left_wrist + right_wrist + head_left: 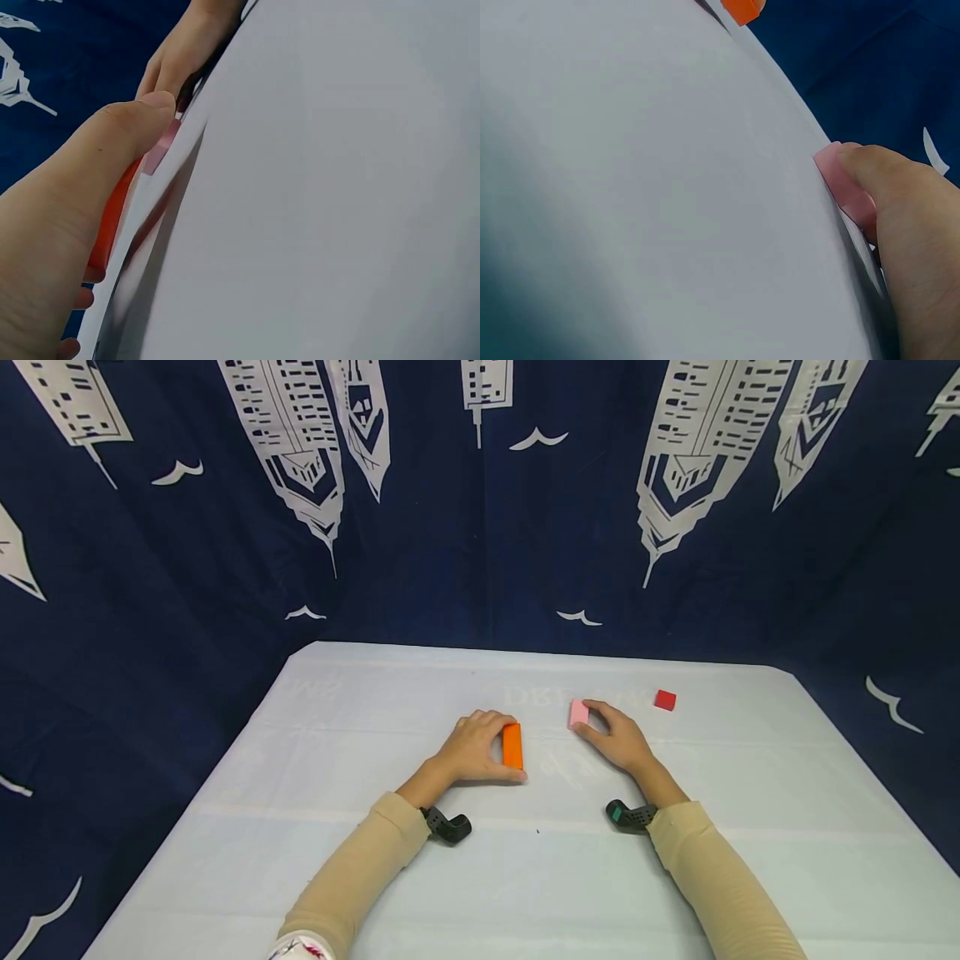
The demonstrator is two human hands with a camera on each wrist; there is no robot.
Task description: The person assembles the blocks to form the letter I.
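Observation:
My left hand (477, 748) grips an orange block (512, 746) between thumb and fingers, the thumb at its near end and the fingers at its far end. To the right, my right hand (617, 737) pinches a pink block (578, 712) by its ends near the middle of the table. A gap of bare table separates the two blocks. In the left wrist view the thumb partly hides the orange block (114, 217). The right wrist view has the thumb pressed against the pink block (846, 186).
A small red block (665, 700) lies on the white table (525, 893), beyond my right hand and to its right. Behind the table hangs a dark blue curtain (450, 552) with white building prints. Each wrist wears a black camera strap.

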